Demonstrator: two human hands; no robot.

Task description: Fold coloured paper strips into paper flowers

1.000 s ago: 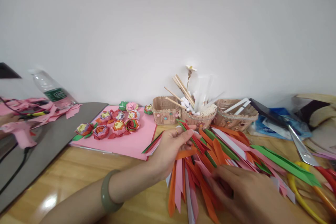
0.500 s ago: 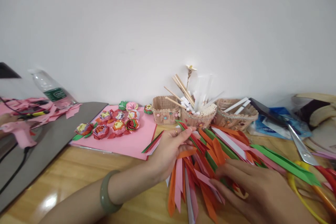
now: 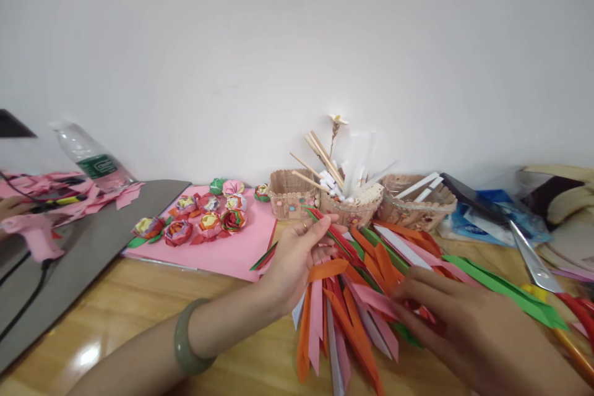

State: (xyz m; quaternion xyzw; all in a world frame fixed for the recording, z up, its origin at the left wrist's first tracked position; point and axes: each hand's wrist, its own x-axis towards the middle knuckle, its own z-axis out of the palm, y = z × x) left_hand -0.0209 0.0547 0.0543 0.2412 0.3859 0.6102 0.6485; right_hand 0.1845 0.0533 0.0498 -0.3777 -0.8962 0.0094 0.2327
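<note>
My left hand point(image 3: 294, 260), with a ring on one finger, is closed on a few folded paper strips point(image 3: 344, 245), red and green among them, which jut out past its thumb. To the right, my right hand point(image 3: 464, 315) reaches into the loose pile and pinches a pink paper strip point(image 3: 374, 299) between thumb and fingers, partly hidden. Orange, pink, white and red strips point(image 3: 357, 334) fan out on the table between the hands. A long green strip point(image 3: 505, 288) lies beyond the right hand.
Folded paper flowers point(image 3: 208, 226) sit on a pink sheet point(image 3: 241, 260). Three decorated baskets point(image 3: 294, 198) line the wall, with sticks in the middle one. Scissors point(image 3: 533, 260) lie at right. Far left, another person's hand point(image 3: 9, 210) is near a pink glue gun point(image 3: 37, 236); a bottle point(image 3: 95, 161) leans behind.
My left hand has shifted slightly left with its strips. My right hand has moved a little up and right, and the pink strip at its fingertips has risen.
</note>
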